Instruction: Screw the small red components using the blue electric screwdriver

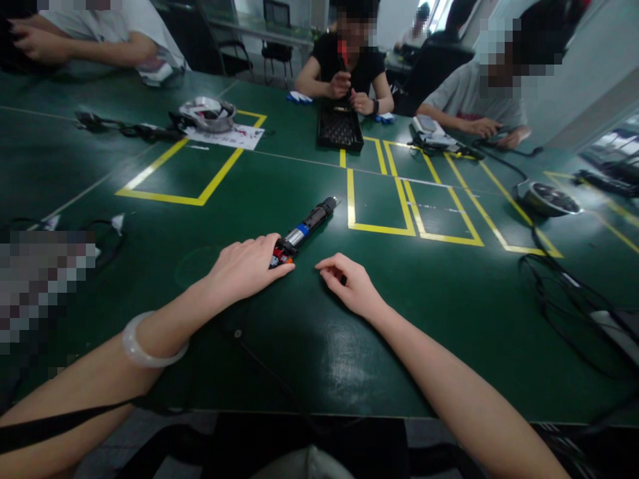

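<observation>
A slim electric screwdriver (305, 227) with a black body, a blue band and a red end lies on the green table (309, 332), pointing up and to the right. My left hand (245, 267) rests over its red near end, fingers curled on it. My right hand (349, 283) lies on the table just to the right, fingers curled inward, with a small dark thing pinched in them that I cannot make out. A pale bangle (142, 349) sits on my left wrist.
Yellow tape rectangles (200, 199) mark the table. A black tray (339, 126) lies before a person opposite. A bowl on paper (210, 114) sits at the far left; a round dark fan-like part (548, 198) and cables (564, 293) lie at the right. Other people sit around.
</observation>
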`<action>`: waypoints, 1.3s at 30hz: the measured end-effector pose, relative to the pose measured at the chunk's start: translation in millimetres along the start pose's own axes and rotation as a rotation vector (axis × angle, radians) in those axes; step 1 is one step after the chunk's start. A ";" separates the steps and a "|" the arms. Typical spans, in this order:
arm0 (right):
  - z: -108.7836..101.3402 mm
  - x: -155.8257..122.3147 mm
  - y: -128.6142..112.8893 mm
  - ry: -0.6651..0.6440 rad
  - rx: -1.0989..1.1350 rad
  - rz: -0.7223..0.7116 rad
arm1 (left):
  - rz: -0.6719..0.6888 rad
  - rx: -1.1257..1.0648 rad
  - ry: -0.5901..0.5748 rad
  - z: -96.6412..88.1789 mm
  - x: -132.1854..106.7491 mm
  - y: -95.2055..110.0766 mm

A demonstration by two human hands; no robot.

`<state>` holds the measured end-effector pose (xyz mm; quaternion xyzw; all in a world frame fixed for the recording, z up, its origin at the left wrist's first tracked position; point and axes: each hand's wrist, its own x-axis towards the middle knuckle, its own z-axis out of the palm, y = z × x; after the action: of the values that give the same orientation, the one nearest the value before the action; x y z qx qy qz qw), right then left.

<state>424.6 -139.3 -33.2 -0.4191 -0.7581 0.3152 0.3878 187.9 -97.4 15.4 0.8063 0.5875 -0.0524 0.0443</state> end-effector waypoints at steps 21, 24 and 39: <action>-5.8 0.0 1.0 -0.050 -0.026 -0.013 | -0.547 -0.096 -0.102 -12.8 46.1 -143.7; -7.1 -0.2 0.2 -0.053 -0.030 -0.016 | -0.591 -0.071 -0.064 -8.0 46.7 -169.4; -5.9 0.6 0.8 -0.082 -0.027 -0.005 | -0.541 0.026 0.314 -2.2 19.4 -166.9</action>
<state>429.7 -137.5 -30.7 -0.4094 -0.7785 0.3206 0.3515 35.0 -27.7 13.3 0.6196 0.7795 0.0555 -0.0731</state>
